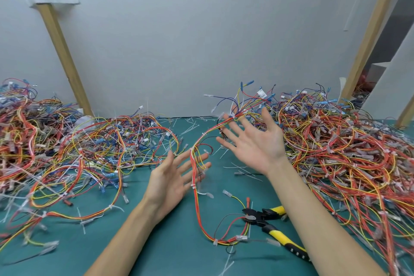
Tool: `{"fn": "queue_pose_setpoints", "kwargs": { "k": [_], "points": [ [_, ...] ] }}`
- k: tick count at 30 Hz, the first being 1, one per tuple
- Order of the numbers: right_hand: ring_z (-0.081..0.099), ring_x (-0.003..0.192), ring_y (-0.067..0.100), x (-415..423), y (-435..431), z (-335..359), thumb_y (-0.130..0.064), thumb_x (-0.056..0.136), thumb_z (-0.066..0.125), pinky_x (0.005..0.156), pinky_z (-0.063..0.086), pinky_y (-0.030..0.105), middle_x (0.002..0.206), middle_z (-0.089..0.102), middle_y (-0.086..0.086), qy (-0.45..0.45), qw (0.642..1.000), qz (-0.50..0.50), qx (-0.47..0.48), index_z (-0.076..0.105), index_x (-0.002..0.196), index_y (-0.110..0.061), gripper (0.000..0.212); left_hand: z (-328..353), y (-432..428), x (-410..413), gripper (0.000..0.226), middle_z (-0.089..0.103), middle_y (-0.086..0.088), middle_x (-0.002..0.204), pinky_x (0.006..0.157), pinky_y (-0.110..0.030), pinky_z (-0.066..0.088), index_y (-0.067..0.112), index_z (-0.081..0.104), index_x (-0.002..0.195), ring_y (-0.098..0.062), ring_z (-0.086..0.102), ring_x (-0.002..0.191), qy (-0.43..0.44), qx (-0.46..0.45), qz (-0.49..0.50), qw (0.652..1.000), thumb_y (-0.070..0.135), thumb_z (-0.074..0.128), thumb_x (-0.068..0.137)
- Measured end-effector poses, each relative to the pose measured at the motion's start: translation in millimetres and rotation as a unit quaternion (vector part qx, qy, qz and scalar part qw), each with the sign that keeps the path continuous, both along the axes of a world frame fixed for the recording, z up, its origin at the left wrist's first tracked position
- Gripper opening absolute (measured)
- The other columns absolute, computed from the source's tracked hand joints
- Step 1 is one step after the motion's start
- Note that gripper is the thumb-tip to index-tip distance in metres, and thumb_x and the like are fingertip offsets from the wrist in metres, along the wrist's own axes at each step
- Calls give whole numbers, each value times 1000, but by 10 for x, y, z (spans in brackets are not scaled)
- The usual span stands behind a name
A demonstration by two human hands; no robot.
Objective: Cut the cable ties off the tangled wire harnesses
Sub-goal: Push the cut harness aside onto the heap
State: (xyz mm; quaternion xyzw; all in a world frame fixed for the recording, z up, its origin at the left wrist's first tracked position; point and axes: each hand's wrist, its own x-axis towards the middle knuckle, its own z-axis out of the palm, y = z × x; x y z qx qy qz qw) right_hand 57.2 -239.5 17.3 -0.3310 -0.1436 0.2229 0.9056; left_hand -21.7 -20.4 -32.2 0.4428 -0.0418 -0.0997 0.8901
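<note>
Your left hand (174, 177) and right hand (257, 143) were splayed, gripping nothing; a thin red-yellow harness (194, 192) crossed your left fingers above the matte green tabletop (156, 253).

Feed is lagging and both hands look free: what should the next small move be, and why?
Probably bring the right hand down to the cutters on the mat: it and the left hand are open, and the harness across them carries white ties.

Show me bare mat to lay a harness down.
Barest: mat at the near edge, between left forearm and the looped harness. Smaller patch left of that forearm, nearer than the left pile. Crowded: that pile, the right pile, around the cutters.
</note>
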Motion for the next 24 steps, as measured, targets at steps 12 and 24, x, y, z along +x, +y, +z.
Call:
{"fn": "queue_pose_setpoints", "kwargs": {
  "k": [12, 24],
  "points": [
    [39, 139, 27, 26, -145, 12, -55, 89, 46, 112, 32, 53, 137, 57, 4, 25, 991, -112, 73, 58, 114, -18, 47, -26, 53, -22, 73, 51, -21, 141, 94, -60, 49, 15, 41, 142, -54, 53, 119, 104, 38, -236, 965, 66, 31, 90],
    [27, 146, 31, 4, -260, 39, -48, 91, 51, 110, 33, 57, 159, 27, 9, 107, 968, -199, 111, 23, 154, -22, 73, 96, 158, -9, 54, 48, -4, 148, 96, -51, 51, 15, 41, 146, -29, 51, 131, 4, -51, -77, 996, 41, 32, 99]
  ]
}}
